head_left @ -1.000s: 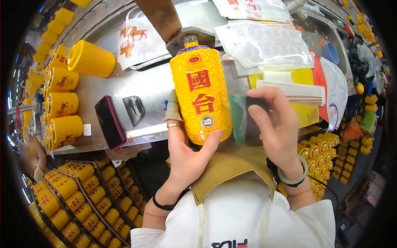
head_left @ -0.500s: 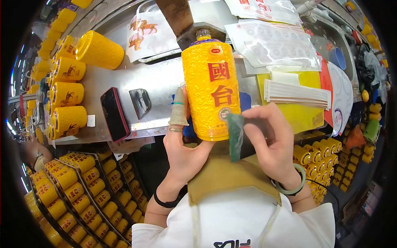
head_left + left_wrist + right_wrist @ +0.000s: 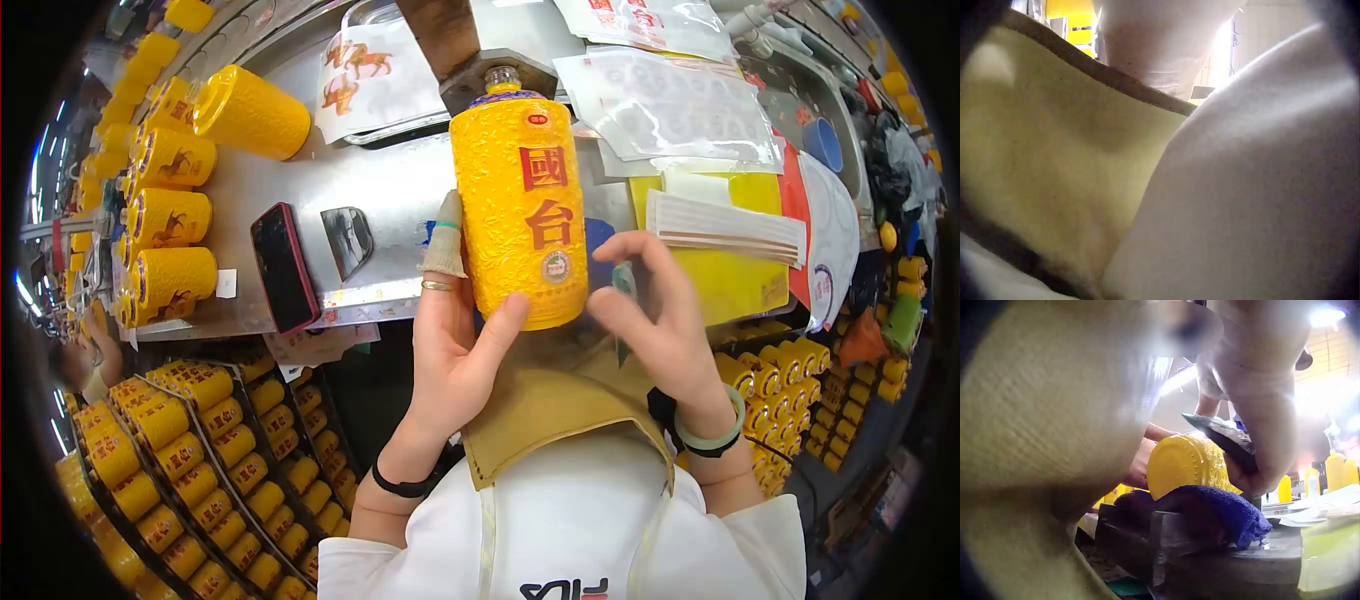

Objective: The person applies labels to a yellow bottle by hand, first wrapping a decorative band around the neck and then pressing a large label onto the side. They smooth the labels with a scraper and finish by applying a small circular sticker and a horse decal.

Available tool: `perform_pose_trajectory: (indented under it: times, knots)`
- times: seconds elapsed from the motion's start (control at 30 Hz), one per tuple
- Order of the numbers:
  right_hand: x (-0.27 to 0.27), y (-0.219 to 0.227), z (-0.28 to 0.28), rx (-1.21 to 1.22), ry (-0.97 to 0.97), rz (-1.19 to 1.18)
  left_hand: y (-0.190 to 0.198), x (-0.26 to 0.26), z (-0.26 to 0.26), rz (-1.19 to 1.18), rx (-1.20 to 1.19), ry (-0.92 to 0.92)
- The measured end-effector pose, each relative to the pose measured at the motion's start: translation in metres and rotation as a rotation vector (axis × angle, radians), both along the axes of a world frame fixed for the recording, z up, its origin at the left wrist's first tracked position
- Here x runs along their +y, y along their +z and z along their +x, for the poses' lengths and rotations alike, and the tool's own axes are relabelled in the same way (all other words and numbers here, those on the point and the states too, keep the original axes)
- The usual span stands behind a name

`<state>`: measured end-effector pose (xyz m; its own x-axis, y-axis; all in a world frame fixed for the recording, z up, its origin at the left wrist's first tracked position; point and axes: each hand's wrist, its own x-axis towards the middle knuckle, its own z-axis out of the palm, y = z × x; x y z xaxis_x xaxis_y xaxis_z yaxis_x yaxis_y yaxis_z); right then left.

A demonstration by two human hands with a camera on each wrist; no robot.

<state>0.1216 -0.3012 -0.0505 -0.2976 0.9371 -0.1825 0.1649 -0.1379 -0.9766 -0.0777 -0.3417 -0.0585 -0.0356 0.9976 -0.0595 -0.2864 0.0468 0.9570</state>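
Item: yellow bottle (image 3: 522,205), red characters facing me, lying with its neck away from me and its base on a blue cloth (image 3: 1222,509) over a metal block (image 3: 1210,562). My left hand (image 3: 455,340) cups its lower left side, thumb curled against the base, capped forefinger up along the wall. My right hand (image 3: 660,330), just right of the base, pinches a dark green film piece (image 3: 622,290). Red phone (image 3: 285,268) lies left on the steel bench (image 3: 390,190).

A yellow bottle (image 3: 520,205) carries two large red Chinese characters, 國 above 台, running down its front. A small round seal sits below them at 5 o'clock, too small to read. At 6 o'clock, a white shirt (image 3: 570,540) shows partial upside-down dark lettering, unreadable.
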Motion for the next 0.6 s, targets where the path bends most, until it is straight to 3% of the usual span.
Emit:
perform_pose_trajectory:
  times: [0.47,0.57,0.6]
  knots:
    - [0.000,-0.006,-0.009,0.013,-0.017,-0.010,-0.002,-0.001,-0.001,-0.053,-0.009,-0.030]
    - [0.006,0.014,-0.011,0.074,-0.177,-0.070,-0.002,-0.001,0.000,-0.060,0.001,-0.020]
    - [0.006,0.014,-0.011,0.054,-0.163,0.062,-0.002,-0.001,0.000,-0.060,0.000,-0.022]
